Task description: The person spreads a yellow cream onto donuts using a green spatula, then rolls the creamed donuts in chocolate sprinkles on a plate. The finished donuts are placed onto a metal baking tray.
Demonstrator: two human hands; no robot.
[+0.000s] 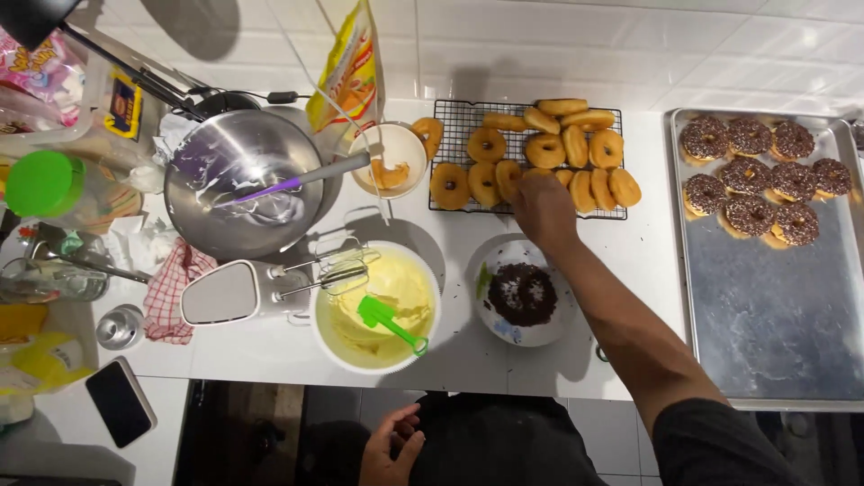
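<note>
Hands at two depths, near to far. Left hand (pixel 391 445) hangs at the near edge of the view, off the counter, fingers loosely curled, holding nothing. Right hand (pixel 543 205) is stretched far forward over the counter, knuckles up; its fingers curl down at the near edge of the wire rack (pixel 441 112), on or just above a plain doughnut (pixel 509 176) in the closest row, and whether they grip it cannot be told. Just behind the right wrist, toward the body, sits the sprinkle plate (pixel 522 292); to its left, the yellow cream bowl (pixel 378 306). Well to the right of the hand lies the tray (pixel 774 315), coated doughnuts (pixel 765 171) at its far end. Right hand is by far the nearer to the rack.
</note>
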